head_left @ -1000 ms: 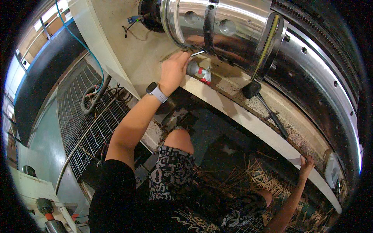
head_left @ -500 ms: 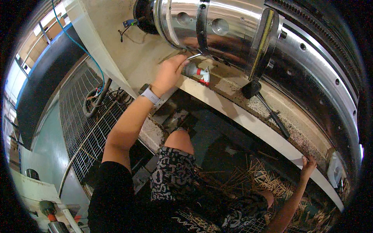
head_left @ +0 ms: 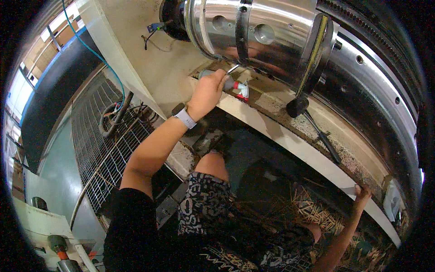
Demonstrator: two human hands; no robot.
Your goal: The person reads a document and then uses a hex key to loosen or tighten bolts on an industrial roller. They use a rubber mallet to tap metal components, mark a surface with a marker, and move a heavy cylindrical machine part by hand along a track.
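My left hand (head_left: 207, 94), wearing a watch on its wrist, is closed around a thin metal rod (head_left: 233, 69). The rod's bright tip points up toward the underside of a large shiny metal cylinder (head_left: 276, 22). Just behind my fingers lies a spray bottle (head_left: 243, 90) with a red and white nozzle, its body partly hidden by the hand. At the lower right, my right hand (head_left: 362, 196) grips the edge of the cream metal ledge (head_left: 290, 143), fingers hooked over the rim. Between the hands, a black mallet (head_left: 322, 137) rests on the ledge, its head beside the cylinder's raised collar.
A wire grid (head_left: 95, 149) and a coiled hose (head_left: 108, 122) are at the left, with a teal cable (head_left: 93, 50) hanging above. Thin wooden sticks (head_left: 317, 211) litter the dark area below the ledge. A clear plastic bag (head_left: 391, 199) sits at the ledge's far right.
The view has shifted slightly, so the scene sits a little farther right and lower. My left hand has turned slightly, and the rod now points more steeply upward. The right hand stays on the ledge.
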